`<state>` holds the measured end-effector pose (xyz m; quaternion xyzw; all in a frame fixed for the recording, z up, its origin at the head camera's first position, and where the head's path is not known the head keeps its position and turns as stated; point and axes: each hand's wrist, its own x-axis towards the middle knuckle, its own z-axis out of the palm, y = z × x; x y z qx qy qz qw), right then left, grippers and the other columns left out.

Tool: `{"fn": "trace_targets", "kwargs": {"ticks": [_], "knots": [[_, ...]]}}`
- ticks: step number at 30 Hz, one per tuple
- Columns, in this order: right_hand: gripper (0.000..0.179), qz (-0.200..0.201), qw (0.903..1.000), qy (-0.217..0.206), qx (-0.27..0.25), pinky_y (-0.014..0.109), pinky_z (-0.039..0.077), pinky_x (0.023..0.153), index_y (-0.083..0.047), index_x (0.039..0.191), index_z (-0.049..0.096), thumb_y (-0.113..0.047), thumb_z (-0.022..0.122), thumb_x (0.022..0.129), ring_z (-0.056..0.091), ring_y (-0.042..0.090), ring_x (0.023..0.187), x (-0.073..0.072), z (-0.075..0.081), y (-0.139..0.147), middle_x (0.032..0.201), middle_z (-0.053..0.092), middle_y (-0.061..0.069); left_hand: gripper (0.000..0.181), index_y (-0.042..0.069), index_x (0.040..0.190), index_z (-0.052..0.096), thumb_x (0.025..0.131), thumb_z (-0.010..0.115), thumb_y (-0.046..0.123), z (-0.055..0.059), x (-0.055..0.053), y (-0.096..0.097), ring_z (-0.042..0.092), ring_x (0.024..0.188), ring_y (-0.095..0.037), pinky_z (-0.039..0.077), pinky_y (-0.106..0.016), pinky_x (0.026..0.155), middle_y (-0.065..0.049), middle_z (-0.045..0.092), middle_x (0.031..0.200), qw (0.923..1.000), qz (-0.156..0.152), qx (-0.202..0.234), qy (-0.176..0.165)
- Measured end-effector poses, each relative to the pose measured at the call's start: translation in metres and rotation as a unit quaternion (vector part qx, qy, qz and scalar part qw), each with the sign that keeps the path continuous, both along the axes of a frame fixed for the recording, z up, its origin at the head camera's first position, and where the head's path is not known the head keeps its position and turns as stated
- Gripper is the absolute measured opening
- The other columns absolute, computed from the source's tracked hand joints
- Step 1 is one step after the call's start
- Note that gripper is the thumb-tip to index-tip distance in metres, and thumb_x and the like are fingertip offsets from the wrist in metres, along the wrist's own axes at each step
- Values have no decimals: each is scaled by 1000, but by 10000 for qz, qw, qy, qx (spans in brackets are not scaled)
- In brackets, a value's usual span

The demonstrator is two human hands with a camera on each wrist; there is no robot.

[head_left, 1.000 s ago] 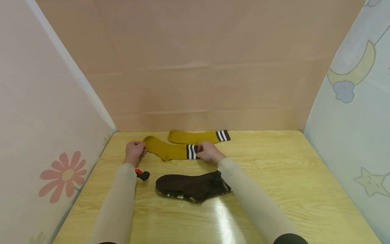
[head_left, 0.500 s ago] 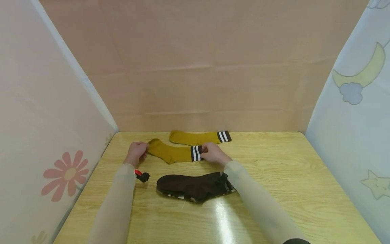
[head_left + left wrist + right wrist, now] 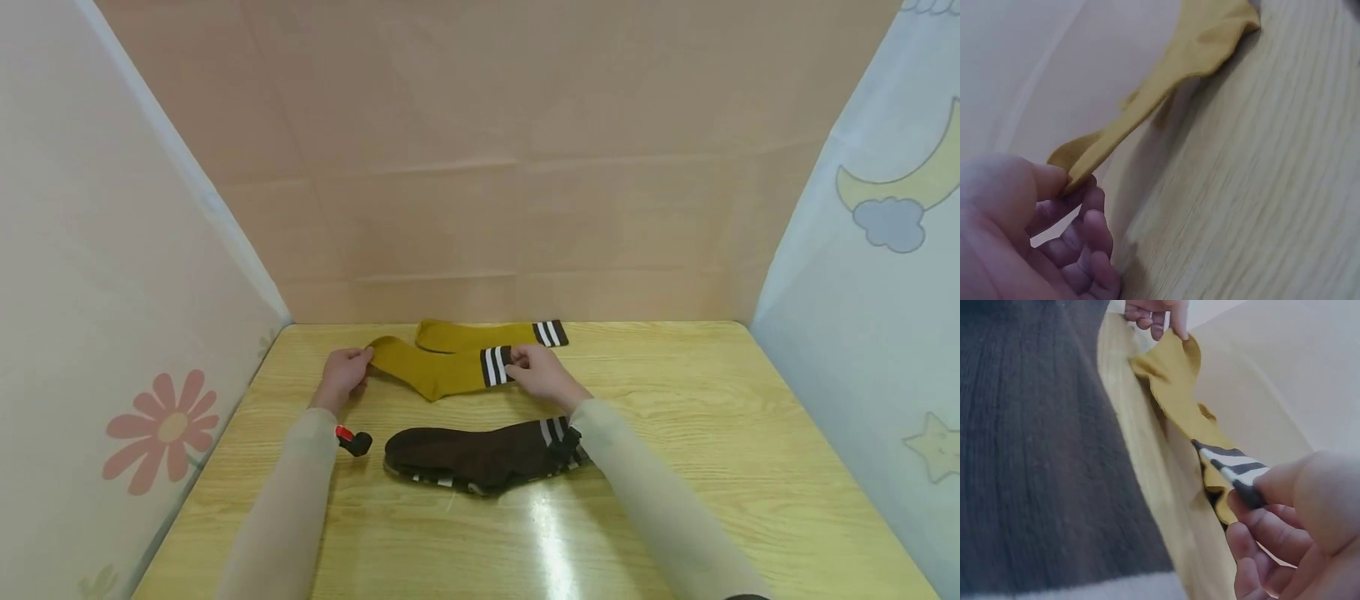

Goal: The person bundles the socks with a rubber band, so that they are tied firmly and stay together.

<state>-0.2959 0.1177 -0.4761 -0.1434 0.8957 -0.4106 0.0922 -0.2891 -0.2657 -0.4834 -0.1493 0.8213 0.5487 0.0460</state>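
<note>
A mustard sock (image 3: 431,367) with a dark, white-striped cuff is stretched between my two hands. My left hand (image 3: 344,373) pinches its toe between thumb and fingers; the left wrist view shows the fabric (image 3: 1141,115) raised off the wood there. At the other end, my right hand (image 3: 546,375) pinches the striped cuff (image 3: 1238,469). Just behind lies a matching mustard sock (image 3: 476,336), flat, its lower edge partly covered by the held one. Closer to me are dark brown socks (image 3: 472,457), seemingly stacked, with the cuff end partly hidden by my right sleeve.
Everything is on a light wood-grain table (image 3: 675,433). A tan backdrop (image 3: 517,167) rises at its far edge. Printed panels stand at both sides, one with a flower (image 3: 172,427), the other with a moon (image 3: 941,175). A small black-and-red device (image 3: 355,441) sits at my left wrist.
Both hands have shifted right with the mustard sock, and its cuff end has moved up and away from me. The other socks have stayed in place.
</note>
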Motion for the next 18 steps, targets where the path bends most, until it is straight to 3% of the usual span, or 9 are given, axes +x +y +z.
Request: {"fn": "trace_targets", "kwargs": {"ticks": [4,8,13,18], "knots": [[42,-134,9996,-37,-255,51,54,100,3,138,61,-26,63,107,64,33,118,5,6,9,127,68,18,37,-3,130,67,109,59,26,-1,7,5,60,65,-13,48,-26,58,-11,67,97,9998,-34,25,211],[41,-292,9980,-19,-562,46,55,90,4,134,62,-27,63,107,64,31,107,9,12,18,122,68,19,37,-6,136,62,107,62,17,2,16,11,64,73,-15,54,-27,64,-16,68,111,9989,-106,336,302],[31,-363,9962,114,-779,36,49,71,-1,119,66,-30,62,108,56,24,83,11,14,30,102,68,13,35,-5,132,63,108,61,20,5,25,16,63,74,-17,53,-27,65,-15,71,104,9971,-255,558,440],[28,-351,9953,265,-867,35,46,67,-3,110,66,-31,63,108,52,23,77,14,17,41,91,65,9,33,-1,123,66,110,59,28,10,36,19,63,78,-22,49,-29,63,-11,71,100,9956,-403,643,557]]}}
